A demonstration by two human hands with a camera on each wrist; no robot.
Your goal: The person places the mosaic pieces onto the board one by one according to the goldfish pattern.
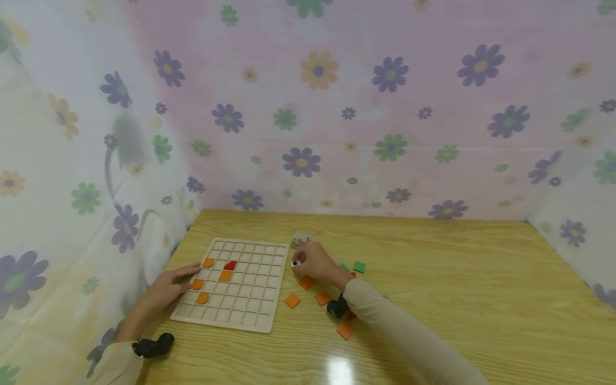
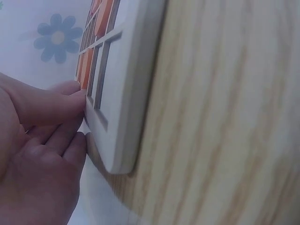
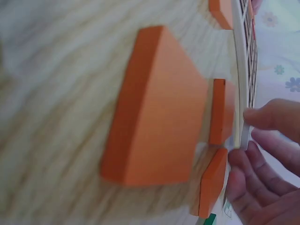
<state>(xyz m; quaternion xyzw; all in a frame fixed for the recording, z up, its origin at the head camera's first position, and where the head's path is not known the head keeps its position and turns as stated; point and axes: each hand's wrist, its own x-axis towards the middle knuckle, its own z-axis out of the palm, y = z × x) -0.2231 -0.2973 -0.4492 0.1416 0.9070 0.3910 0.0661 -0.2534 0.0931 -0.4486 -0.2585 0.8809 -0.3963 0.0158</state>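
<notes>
A wooden grid board [image 1: 226, 325] lies on the left of the table. My left hand [image 1: 166, 289] rests at its left edge, and the left wrist view shows the thumb and fingers against the board's side. Three orange round pieces [image 1: 202, 298] sit in the left part of the grid. Right of them are a red piece [image 1: 230, 265] with a curved edge and an orange square [image 1: 224, 276]. Beyond the board's right edge, my right hand [image 1: 315, 262] pinches a small white piece [image 1: 295, 263] with a black dot between thumb and fingers.
Loose orange tiles [image 1: 292, 300] lie right of the board, several of them under or near the right forearm. Green tiles [image 1: 359, 267] and partly hidden red ones are farther right. A small patterned card-like thing [image 1: 302, 238] lies behind the right hand. Flowered cloth [image 1: 346, 128] encloses the table.
</notes>
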